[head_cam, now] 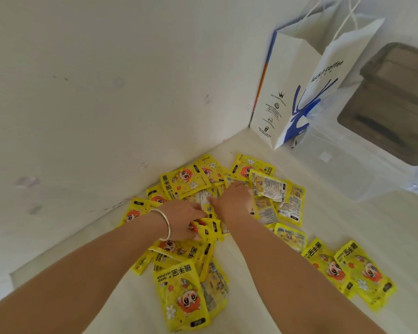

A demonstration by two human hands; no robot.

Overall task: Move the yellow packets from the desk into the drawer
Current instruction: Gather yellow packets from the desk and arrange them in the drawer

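Yellow packets (182, 295) lie scattered on the desk (237, 273) around both my hands.
My left hand (181, 219) pinches a few; my right hand (234, 201) presses flat on others. Light, limp, slippery: I'd gather them by the edges.

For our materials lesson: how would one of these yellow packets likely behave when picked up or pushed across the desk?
The yellow packets look like thin, glossy film pouches, so probably light and slightly floppy, bending rather than breaking. Their shiny faces suggest they slide easily over each other and the desk. Lying flat, they should not roll or tip.
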